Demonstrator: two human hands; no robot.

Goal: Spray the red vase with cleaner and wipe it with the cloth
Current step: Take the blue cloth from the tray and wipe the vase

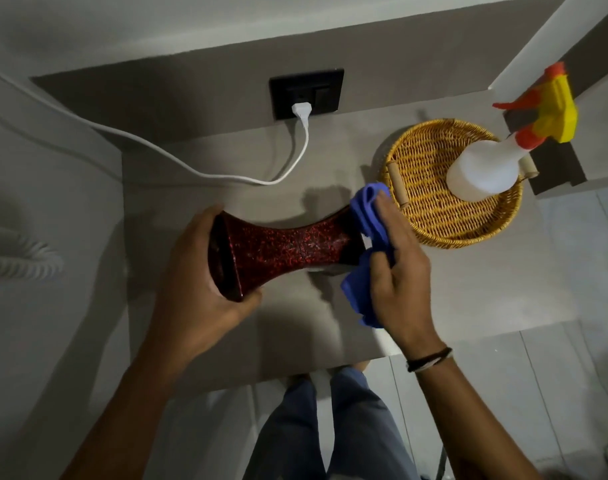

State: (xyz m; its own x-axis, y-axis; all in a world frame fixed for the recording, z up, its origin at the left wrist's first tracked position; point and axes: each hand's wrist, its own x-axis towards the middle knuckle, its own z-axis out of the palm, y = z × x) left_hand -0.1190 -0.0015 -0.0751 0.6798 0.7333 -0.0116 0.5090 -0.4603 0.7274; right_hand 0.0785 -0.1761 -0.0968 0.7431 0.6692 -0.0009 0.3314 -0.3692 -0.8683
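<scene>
Over the grey counter [198, 334], the red vase [281, 249] lies sideways, its wide end gripped by the left hand [198, 282] at nine o'clock. The right hand [396, 271] clutches the blue cloth [368, 244] against its three-o'clock end. The spray bottle [486, 171] stands in the wicker tray [427, 216] at two o'clock.

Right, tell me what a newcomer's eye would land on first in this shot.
First, the red speckled vase, held on its side above the grey counter at the centre, the left hand gripping one flared end while the right hand presses a blue cloth against the other. Next, to the right, the wicker tray with a white spray bottle standing in it, its red and yellow trigger head bright against the dim wall.
</scene>
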